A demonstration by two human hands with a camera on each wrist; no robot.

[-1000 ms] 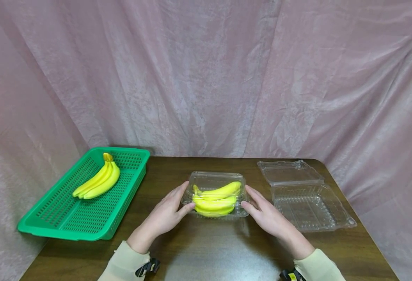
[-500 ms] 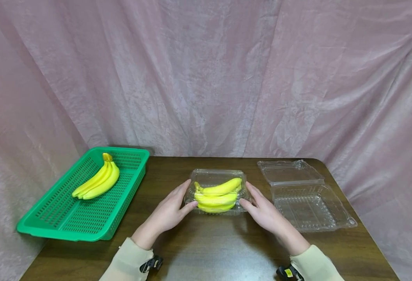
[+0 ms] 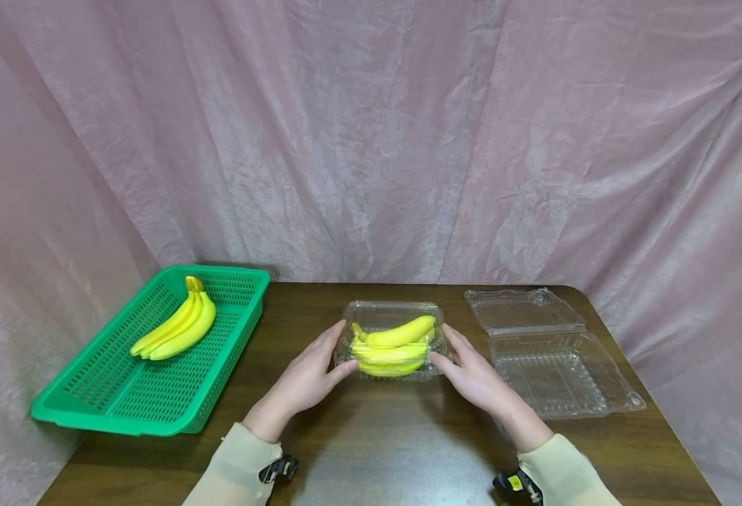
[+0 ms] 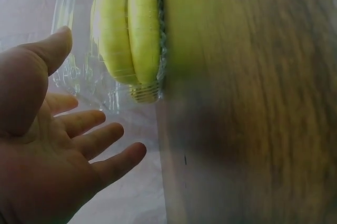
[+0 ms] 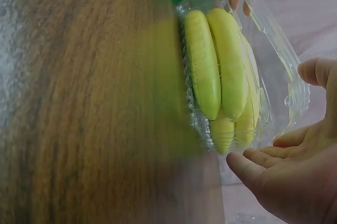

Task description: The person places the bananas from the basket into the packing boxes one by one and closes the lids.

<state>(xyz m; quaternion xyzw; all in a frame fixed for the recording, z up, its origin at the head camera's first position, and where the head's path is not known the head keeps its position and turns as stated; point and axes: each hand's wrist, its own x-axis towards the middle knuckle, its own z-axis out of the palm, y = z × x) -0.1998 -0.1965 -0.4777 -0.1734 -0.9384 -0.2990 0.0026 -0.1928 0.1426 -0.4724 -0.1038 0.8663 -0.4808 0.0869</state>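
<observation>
A clear plastic clamshell box [image 3: 393, 309] stands on the table in front of me, with a bunch of yellow bananas [image 3: 396, 351] inside. My left hand [image 3: 308, 372] lies along its left side, thumb at the front corner. On the opposite side is my right hand [image 3: 480, 379], its thumb likewise at the front corner. The left wrist view shows the left fingers [image 4: 113, 137] straight and spread beside the box. In the right wrist view, the right thumb [image 5: 316, 71] is at the clear lid edge and the fingers extend along the box's end.
A green plastic basket [image 3: 124, 400] with another bunch of bananas [image 3: 181, 327] sits at the left. At the right lies a second clear clamshell box [image 3: 563, 376], its lid folded back. Pink curtains [image 3: 371, 140] hang behind the wooden table [image 3: 383, 443].
The box with the bananas has moved slightly away from me, toward the back of the table, both hands following it. The basket and the second box stay where they were.
</observation>
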